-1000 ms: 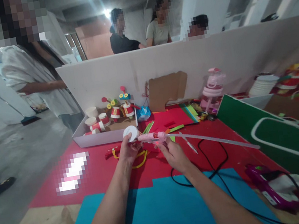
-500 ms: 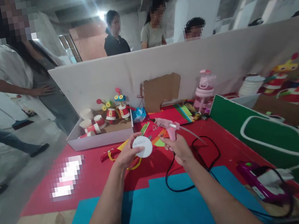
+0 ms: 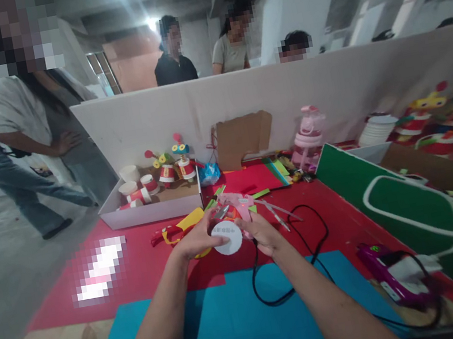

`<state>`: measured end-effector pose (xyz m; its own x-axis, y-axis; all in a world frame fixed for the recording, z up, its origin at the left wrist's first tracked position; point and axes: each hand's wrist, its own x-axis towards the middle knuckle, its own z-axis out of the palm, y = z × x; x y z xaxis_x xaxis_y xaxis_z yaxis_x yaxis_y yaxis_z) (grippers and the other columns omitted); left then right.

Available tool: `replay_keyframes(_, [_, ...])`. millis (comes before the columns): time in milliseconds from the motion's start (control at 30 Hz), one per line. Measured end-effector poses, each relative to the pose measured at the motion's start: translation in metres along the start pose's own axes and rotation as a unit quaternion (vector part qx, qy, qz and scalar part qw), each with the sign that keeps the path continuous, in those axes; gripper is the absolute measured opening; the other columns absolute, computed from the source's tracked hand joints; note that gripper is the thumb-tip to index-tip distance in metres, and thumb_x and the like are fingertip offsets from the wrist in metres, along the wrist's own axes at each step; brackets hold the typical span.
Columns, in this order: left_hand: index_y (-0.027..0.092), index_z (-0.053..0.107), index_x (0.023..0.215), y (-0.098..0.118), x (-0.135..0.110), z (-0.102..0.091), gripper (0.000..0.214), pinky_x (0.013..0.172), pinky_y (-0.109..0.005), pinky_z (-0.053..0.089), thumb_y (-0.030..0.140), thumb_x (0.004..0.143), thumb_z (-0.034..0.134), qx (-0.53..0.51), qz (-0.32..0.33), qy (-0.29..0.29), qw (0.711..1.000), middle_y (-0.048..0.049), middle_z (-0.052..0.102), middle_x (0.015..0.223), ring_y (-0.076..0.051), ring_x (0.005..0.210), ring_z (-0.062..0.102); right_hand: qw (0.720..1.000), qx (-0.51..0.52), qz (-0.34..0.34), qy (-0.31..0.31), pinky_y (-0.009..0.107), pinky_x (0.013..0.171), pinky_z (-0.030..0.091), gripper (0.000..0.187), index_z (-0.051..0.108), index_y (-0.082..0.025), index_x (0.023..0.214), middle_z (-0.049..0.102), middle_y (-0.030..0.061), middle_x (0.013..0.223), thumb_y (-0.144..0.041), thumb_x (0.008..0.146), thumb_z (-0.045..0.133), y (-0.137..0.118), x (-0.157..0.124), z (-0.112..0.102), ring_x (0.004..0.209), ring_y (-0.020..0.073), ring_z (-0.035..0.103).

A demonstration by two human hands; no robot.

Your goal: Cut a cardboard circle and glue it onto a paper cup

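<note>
My left hand (image 3: 198, 238) pinches a round white disc (image 3: 233, 243) with printed characters on its face, the thumb lying over it. My right hand (image 3: 265, 234) is closed around the handle of a pink hot glue gun (image 3: 240, 202), whose barrel points left just beyond the disc. Disc and gun overlap in view; I cannot tell whether they touch. Below the hands a black cord (image 3: 261, 295) loops over the table. Yellow-handled scissors (image 3: 170, 235) and coloured paper strips lie close to my left hand.
A shallow white box (image 3: 152, 210) holds paper cups and two cup figures. At the right stand a pink bottle (image 3: 308, 137), a green panel (image 3: 395, 210) and a purple power strip (image 3: 396, 274). A white partition (image 3: 146, 113) runs behind; several people are beyond and at left.
The glue gun has come left and slightly down to the disc. My left hand has moved the disc a little right and down. A person at the far left has shifted.
</note>
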<state>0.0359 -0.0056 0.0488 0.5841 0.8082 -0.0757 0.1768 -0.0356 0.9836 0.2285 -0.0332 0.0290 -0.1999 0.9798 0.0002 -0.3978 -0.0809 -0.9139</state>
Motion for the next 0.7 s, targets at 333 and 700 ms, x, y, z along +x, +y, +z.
replay_keyframes(333, [0.021, 0.035, 0.135, -0.004, 0.006, 0.005, 0.084, 0.084, -0.035, 0.049, 0.034, 0.066, 0.080, -0.049, 0.044, 0.059, 0.996, -0.0100, 0.061, 0.115, -0.023, 0.099, 0.062, 0.999, 0.005, -0.035, 0.035, 0.034, 0.072, 0.056, 0.053, 0.067, -0.015, 0.100, 0.075, 0.0053, 0.084, -0.034, 0.055, 0.088, 0.001, 0.002, 0.007, 0.076, 0.0229, 0.070])
replay_keyframes(700, [0.020, 0.053, 0.118, -0.015, 0.033, 0.059, 0.064, 0.085, -0.029, 0.048, 0.032, 0.063, 0.082, -0.292, 0.139, 0.240, 0.915, -0.0056, 0.064, 0.107, -0.019, 0.096, 0.062, 0.960, 0.068, -0.190, 0.195, 0.039, 0.083, 0.057, 0.054, 0.060, -0.016, 0.111, 0.072, 0.0075, 0.104, -0.035, 0.066, 0.082, 0.017, 0.008, 0.020, 0.092, 0.0246, 0.070])
